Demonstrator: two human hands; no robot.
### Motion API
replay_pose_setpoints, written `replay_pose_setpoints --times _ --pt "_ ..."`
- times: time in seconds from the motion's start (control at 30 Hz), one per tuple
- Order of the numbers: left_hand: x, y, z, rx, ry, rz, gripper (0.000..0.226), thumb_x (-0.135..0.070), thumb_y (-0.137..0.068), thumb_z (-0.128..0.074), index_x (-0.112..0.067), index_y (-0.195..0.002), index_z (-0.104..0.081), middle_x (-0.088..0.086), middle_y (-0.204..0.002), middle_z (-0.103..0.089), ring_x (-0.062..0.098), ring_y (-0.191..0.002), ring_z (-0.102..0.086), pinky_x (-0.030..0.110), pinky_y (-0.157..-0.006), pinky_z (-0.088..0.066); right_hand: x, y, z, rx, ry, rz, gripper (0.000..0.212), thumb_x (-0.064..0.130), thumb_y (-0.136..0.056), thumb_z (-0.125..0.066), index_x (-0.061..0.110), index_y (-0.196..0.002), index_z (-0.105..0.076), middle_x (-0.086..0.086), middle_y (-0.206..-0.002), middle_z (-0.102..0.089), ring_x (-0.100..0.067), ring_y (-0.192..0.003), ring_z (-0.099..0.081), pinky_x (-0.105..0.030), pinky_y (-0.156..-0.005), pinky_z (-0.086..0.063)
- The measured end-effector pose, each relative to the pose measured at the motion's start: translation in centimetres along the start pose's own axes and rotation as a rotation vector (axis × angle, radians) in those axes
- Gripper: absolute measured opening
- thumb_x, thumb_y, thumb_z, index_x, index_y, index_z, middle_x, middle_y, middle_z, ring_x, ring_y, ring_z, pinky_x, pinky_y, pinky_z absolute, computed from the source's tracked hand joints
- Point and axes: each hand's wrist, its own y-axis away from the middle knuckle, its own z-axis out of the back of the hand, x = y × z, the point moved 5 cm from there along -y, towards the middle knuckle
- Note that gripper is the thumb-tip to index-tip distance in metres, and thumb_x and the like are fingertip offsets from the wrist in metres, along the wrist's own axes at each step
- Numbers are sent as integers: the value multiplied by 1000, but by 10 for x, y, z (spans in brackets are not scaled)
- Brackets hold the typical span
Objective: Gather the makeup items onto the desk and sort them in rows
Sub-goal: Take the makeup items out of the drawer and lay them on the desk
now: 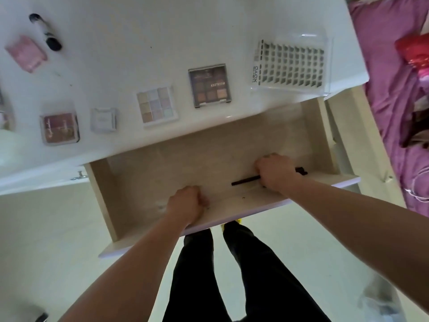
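Note:
The drawer (162, 163) under the white desk (144, 38) stands pulled out. My right hand (276, 173) is inside it, fingers curled round a thin black pencil (246, 181) whose ends stick out on both sides. My left hand (186, 203) is curled near the drawer's front edge; what it holds, if anything, is hidden. On the desk a row runs left to right: a pink blush compact (60, 127), a small clear compact (103, 119), a pastel palette (156, 105), a brown palette (210, 86) and a clear lash box (290, 63).
A pink case (26, 53) and a black-and-white tube (45, 31) lie at the desk's far left. A bed with purple bedding (392, 89) stands to the right. My legs in black trousers (232, 275) are below the drawer on a pale floor.

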Motion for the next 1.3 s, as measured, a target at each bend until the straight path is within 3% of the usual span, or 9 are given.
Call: replay_pose_setpoints --times 0.23,0.33,0.47,0.63,0.77,0.9,1.0,1.13,1.3 --pt "6 -13 -15 95 66 -9 27 -41 -88 -61 -20 -73 -54 3 -82 -63 27 -87 -63 29 -67 -40 -3 -1 -4 -7 32 153 19 26 -91 -54 16 -106 -61 -6 -114 -64 -27 -106 -61 -33 -79 -46" --pt "5 -10 -17 86 72 -7 25 -39 -91 -57 -14 -94 -57 8 -101 -66 30 -99 -60 32 -78 -43 -29 2 11 -72 -140 129 12 27 -91 -54 16 -97 -55 -9 -106 -66 -31 -97 -61 -34 -74 -44" --pt "-6 -11 -19 69 54 -40 20 -33 -93 -55 -13 -95 -50 12 -107 -65 31 -100 -58 34 -81 -44 -71 6 25 -201 -261 59 19 25 -97 -46 13 -103 -59 -11 -96 -66 -33 -82 -61 -36 -66 -49" --pt "-28 -16 -22 50 95 -97 21 -24 -95 -49 -8 -107 -56 14 -113 -65 32 -104 -58 36 -86 -45 -86 10 2 80 -127 23 22 28 -91 -55 23 -111 -60 -1 -108 -65 -26 -96 -62 -31 -69 -46" --pt "-43 -16 -22 43 162 -138 27 -24 -100 -42 -12 -121 -54 12 -121 -64 31 -110 -57 35 -92 -44 -81 9 -13 238 -180 13 24 38 -85 -61 20 -101 -62 -2 -96 -65 -22 -85 -61 -28 -60 -42" --pt "-50 -19 -24 86 281 -60 15 -25 -98 -40 -21 -108 -51 10 -108 -65 30 -96 -57 35 -82 -44 -81 5 -13 309 -167 4 35 51 -88 -58 17 -96 -61 -3 -89 -64 -21 -79 -60 -29 -60 -43" --pt "-64 -23 -22 83 342 -40 12 -12 -91 -42 -15 -101 -49 7 -86 -59 26 -80 -50 32 -66 -35 -88 13 -5 209 -230 -25 39 53 -95 -49 14 -94 -57 -4 -86 -61 -20 -74 -57 -30 -59 -41" --pt "-101 -28 -15 27 359 -93 11 -8 -84 -49 -13 -92 -53 -5 -67 -50 20 -70 -48 29 -61 -33 -116 30 17 -114 -359 -103 30 43 -96 -50 14 -102 -56 -3 -80 -58 -26 -74 -56 -32 -58 -37" --pt "-166 -36 -22 70 285 -246 20 -7 -81 -58 -12 -100 -63 5 -92 -66 24 -90 -60 27 -75 -44 -162 62 18 -343 -493 -305 30 39 -95 -48 12 -109 -51 -7 -81 -58 -31 -73 -54 -35 -61 -37"
